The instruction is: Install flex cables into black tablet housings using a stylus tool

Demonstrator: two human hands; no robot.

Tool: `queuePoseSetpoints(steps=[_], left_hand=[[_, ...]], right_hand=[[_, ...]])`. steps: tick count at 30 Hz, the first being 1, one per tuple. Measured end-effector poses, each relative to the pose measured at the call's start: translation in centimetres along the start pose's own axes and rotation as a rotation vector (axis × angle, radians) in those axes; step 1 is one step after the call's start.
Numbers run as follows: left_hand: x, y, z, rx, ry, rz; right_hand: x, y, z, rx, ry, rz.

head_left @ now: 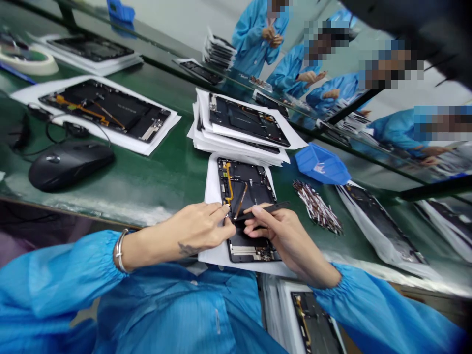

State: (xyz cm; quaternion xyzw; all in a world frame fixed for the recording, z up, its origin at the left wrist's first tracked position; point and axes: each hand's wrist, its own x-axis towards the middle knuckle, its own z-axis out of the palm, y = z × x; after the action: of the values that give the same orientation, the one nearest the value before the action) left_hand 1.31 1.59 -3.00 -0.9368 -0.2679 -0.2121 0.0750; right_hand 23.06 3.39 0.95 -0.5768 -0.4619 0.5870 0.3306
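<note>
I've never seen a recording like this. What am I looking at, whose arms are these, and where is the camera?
This single picture comes from a camera worn on a person's head, looking forward and down, so the two bare hands are the wearer's own. The left hand has its fingertips on an open black tablet frame lying on white paper, near an orange ribbon cable. The right hand holds a slim black pry tool. On the green bench mat lie more frames, a black computer mouse and a blue plastic tray. Other people in blue smocks show at the far side.
</note>
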Motion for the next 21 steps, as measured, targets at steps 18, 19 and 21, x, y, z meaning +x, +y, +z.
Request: queuePoseSetpoints(steps=[18,19,21], left_hand=[[0.5,-1.2,-4.2,-0.8,0.123,-0.871],[0.9,-1.1,-4.8,-0.881,0.107,-0.926],[1.8,-0.8,-5.6,-1.028,0.07,-1.028]], right_hand=[[-1.7,3.3,-5.4,0.28,0.258,-0.429],[-1.8,3.3,-5.0,0.303,0.211,-0.422],[-2.4,3.1,-4.1,0.353,0.125,-0.421]])
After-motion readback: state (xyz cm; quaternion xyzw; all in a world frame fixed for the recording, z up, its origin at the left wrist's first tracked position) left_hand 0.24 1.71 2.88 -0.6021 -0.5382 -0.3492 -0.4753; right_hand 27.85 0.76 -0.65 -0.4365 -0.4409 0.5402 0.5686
